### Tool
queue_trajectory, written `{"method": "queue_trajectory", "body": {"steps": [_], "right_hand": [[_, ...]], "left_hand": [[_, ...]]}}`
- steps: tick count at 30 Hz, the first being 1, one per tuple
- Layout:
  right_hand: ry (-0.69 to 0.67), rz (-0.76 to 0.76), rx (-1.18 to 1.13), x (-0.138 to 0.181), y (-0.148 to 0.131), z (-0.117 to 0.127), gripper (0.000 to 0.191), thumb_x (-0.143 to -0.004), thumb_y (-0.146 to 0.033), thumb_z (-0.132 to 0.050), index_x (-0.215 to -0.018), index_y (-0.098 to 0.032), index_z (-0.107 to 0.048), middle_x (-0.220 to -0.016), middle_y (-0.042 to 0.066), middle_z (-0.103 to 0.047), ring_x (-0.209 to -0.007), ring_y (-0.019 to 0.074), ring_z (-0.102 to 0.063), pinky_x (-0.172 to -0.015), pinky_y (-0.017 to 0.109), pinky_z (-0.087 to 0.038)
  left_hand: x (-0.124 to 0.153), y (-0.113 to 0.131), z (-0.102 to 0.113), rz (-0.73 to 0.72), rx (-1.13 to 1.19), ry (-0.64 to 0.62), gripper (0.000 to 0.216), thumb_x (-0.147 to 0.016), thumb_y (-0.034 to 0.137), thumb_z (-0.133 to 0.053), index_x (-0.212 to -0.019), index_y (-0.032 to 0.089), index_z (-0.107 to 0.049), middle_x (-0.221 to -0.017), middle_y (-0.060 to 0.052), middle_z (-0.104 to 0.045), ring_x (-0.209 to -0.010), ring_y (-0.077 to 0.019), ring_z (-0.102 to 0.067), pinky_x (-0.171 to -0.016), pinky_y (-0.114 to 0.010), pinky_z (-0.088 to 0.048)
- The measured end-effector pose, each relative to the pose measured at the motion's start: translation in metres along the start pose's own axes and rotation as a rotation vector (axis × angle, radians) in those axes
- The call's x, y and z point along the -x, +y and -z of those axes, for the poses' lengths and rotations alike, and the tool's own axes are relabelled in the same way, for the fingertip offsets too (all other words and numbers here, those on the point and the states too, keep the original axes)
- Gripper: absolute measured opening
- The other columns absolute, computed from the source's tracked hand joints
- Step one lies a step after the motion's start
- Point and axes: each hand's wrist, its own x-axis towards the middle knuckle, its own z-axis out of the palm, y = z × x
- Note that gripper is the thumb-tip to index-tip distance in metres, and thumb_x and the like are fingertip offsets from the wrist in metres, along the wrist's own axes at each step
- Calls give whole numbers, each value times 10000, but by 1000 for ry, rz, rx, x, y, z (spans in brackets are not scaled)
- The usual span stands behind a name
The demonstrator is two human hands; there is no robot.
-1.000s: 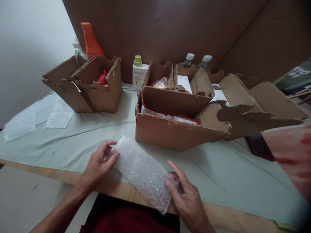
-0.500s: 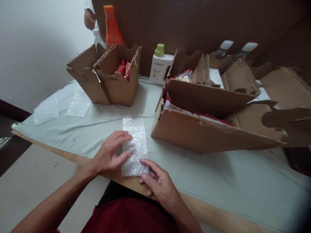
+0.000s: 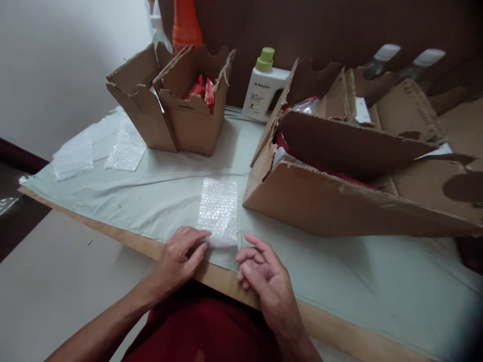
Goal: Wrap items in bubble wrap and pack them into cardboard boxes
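A bubble wrap sheet lies flat on the cloth-covered table, and its near end looks folded over into a raised whitish edge. My left hand pinches the near left corner of that edge between thumb and fingers. Just right of the sheet, my right hand holds nothing. Its index finger stretches forward while the other fingers curl loosely, apart from the wrap.
A large divided cardboard box stands close on the right. Behind are a smaller cardboard box with red packets, a white bottle with a green cap and an orange bottle. More bubble wrap lies at left.
The sheet's near end has been folded over, away from me. My left hand has come down to its near left corner, and my right hand has let go and shifted right. The view has shifted.
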Motion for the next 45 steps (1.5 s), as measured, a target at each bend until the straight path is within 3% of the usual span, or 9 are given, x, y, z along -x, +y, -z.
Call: {"method": "queue_trajectory", "body": {"steps": [7,10,17,20,24,28,33,37,45], "right_hand": [[-19,147,516,-35,-8,-4,567,-853,-295,-679,-1409,-213,-603,-900,30,-721,-645,132,-593,-628,271,-507],[14,215,752,-46,-7,-15,462,-906,-278,-620,-1359,-200,-658,-772,16,-715,-663,169,-640,-707,305,-528],[136,311,1061,-47,-1,-28,418,-934,-258,-611,-1343,-183,-659,-1030,90,-792,-868,236,-746,-755,326,-565],[155,327,1139,-47,0,-32,422,-944,-243,-600,-1360,-181,-636,-1119,102,-785,-915,249,-753,-740,335,-569],[179,383,1198,-48,3,-30,402,-967,-256,-575,-1359,-182,-617,-1121,100,-779,-898,245,-748,-704,335,-563],[222,548,1221,-38,-1,-18,364,-1004,-277,-556,-1336,-141,-612,-1023,107,-765,-793,222,-726,-654,328,-548],[31,859,1276,-26,-13,-6,344,-959,-97,-525,-1277,-165,-637,-1304,139,-701,-1181,281,-657,-924,417,-537],[-210,829,1330,-38,-14,-4,451,-897,-31,-509,-1323,-129,-620,-1428,128,-648,-1359,313,-546,-1036,485,-486],[-124,656,1021,-46,-13,-5,243,-1022,-158,-508,-1177,-197,-690,-1074,53,-779,-1001,220,-683,-862,381,-522]], "left_hand": [[-10,-6,-3,240,5,-50,427,-925,248,-616,-1349,205,-619,-1060,-62,-780,-791,-171,-714,-746,-324,-609],[-11,-9,-7,176,-50,-14,455,-929,237,-606,-1382,213,-588,-1089,-69,-768,-752,-163,-694,-735,-323,-602],[-9,-12,-12,13,-324,42,450,-980,243,-599,-1420,192,-519,-830,-32,-667,-711,-200,-619,-692,-342,-562],[-9,-9,-8,-18,-392,108,471,-970,227,-625,-1425,192,-512,-1014,-99,-670,-893,-244,-643,-798,-396,-574],[-3,-3,2,-175,-390,108,370,-936,106,-630,-1293,202,-606,-1349,-162,-604,-1230,-307,-571,-1007,-475,-512],[-1,-5,4,-238,-300,-118,272,-935,157,-645,-1205,188,-634,-1243,-125,-690,-1168,-300,-598,-962,-481,-515],[-8,-14,2,-220,-261,-170,315,-938,174,-624,-1252,158,-604,-1176,-134,-691,-1079,-286,-608,-901,-469,-522],[-14,-15,3,-230,-263,-181,316,-925,127,-590,-1236,177,-616,-1155,-121,-699,-1045,-274,-618,-879,-456,-527],[-23,-8,10,-86,-88,-43,158,-959,151,-558,-1059,198,-672,-902,-31,-769,-818,-167,-718,-752,-316,-591]]}}
